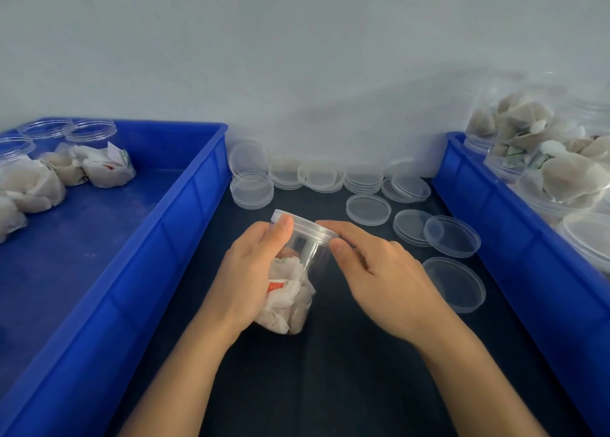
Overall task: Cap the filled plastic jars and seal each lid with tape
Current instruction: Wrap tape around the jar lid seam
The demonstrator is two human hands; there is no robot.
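A clear plastic jar (298, 278) partly filled with white tea bags stands on the dark table, tilted away from me. My left hand (251, 271) grips its side, thumb up against the lid. A clear lid (305, 227) sits on the jar's mouth. My right hand (379, 271) pinches the lid's right rim between thumb and fingers. Several loose clear lids (368, 209) lie beyond and to the right. No tape is visible.
A blue bin (158, 238) on the left holds uncapped jars (90, 131) and loose tea bags. A second blue bin (495, 212) on the right holds filled jars (567, 179). Stacked lids (252, 189) line the wall.
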